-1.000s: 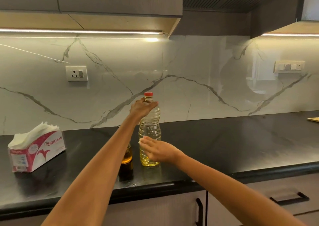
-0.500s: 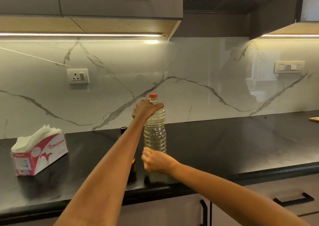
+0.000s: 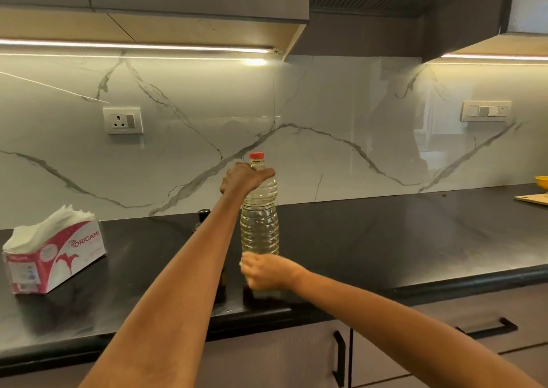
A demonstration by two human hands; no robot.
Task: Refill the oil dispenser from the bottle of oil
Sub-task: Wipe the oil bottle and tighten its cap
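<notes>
Step in hand: picking up the bottle (image 3: 260,224), cap (image 3: 256,155) on, pouring not begun. Left hand (image 3: 244,178) grips the bottle's shoulder; right hand (image 3: 265,272) is wrapped round its base. Bottle upright at the counter (image 3: 415,239) front edge; whether it is lifted clear, cannot tell. Dispenser (image 3: 204,216) just left of it, mostly hidden behind the left arm. Next, probably: unscrew cap, open dispenser.

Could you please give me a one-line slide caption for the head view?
Left hand grips capped oil bottle at its neck, right hand its base.
</notes>
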